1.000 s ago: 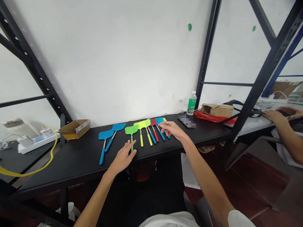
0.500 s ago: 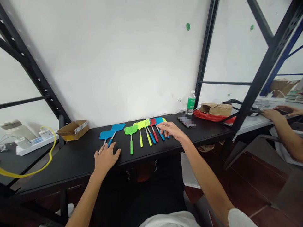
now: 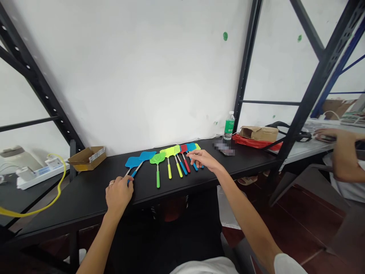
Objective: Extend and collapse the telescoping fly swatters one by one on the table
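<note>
Two blue fly swatters (image 3: 147, 156) lie at the left of the row with their heads overlapping. My left hand (image 3: 119, 192) is closed at their handle ends, thumb and fingers on a blue handle. A green fly swatter (image 3: 157, 159) lies beside them, handle toward me. To its right, yellow fly swatters (image 3: 169, 152), a red fly swatter (image 3: 183, 149) and blue ones are fanned out, partly overlapping. Over the right end of this fan is my right hand (image 3: 203, 159), fingers loosely bent and apart, holding nothing visible. It hides parts of the rightmost handles.
On the black table (image 3: 94, 190) a small open cardboard box (image 3: 88, 159) stands at left. A phone (image 3: 226, 150), a water bottle (image 3: 229, 125), and a carton (image 3: 259, 134) on red plastic (image 3: 253, 144) are at right. Beyond the shelf post is another person's arm (image 3: 343, 156).
My left hand has moved slightly left and toward me, closing on a blue handle. The two blue swatters have turned, their heads shifting right toward the green one. My right hand is nearly unmoved.
</note>
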`<state>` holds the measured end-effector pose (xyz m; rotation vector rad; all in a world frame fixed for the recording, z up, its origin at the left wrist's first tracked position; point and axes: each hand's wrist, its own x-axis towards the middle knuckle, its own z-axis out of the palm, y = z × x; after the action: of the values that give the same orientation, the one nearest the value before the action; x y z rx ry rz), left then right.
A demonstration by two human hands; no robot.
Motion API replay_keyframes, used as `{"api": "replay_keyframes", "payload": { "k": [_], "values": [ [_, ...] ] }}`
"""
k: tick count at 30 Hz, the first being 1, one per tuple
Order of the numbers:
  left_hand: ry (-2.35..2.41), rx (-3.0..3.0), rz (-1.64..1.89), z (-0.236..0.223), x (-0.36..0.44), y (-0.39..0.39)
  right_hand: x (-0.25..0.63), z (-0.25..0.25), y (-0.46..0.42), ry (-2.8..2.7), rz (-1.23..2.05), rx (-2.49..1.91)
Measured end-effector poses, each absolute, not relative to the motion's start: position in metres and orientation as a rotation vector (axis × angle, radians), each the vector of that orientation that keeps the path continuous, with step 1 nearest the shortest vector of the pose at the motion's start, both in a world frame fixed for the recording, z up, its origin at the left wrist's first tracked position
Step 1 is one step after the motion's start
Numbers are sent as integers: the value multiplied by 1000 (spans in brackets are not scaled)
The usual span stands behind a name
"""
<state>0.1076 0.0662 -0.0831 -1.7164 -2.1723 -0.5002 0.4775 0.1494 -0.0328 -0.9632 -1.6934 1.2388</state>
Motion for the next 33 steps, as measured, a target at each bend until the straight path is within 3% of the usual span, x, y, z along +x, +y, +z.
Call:
{"api": "replay_keyframes", "payload": {
  "k": [10, 25, 33],
  "values": [
    [-2085, -1669, -782, -79, 115, 65, 475, -33, 149, -1694, 1237, -954],
    [-1836, -2086, -1618, -38, 165, 47, 470, -32, 148, -1651, 1284, -951],
    [-1715, -2411, -1422, -35, 210, 27, 451, -36, 143, -1374, 1440, -633]
  ]
}}
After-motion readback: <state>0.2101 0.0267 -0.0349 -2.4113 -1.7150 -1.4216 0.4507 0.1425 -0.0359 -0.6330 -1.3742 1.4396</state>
